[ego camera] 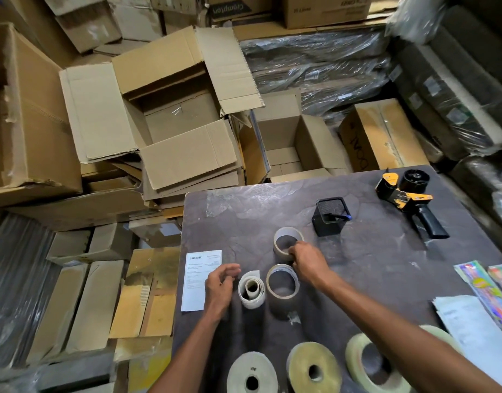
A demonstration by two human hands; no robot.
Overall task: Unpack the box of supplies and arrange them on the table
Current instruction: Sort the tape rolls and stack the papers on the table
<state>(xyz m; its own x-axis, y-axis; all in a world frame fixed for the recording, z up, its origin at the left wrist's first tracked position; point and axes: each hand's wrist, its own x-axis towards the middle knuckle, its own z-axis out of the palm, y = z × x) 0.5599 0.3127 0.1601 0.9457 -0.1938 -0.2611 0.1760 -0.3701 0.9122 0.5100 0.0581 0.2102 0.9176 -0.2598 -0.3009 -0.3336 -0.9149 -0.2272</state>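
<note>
Tape is being set out on the dark brown wooden table [371, 265]. The far cream ring of tape [286, 241] is pinched at its near rim by the right hand [307, 260]. It should be put down flat, in line with the clear ring of tape [282, 282] just beside it, and not bumped. The left hand [218, 285] hangs loose and holds nothing, next to the loose white paper roll [251, 290].

A blue pen [340, 217] is held in the small black mesh cup [330, 215]. The big open cardboard box [170, 120] on the floor looks emptied.
</note>
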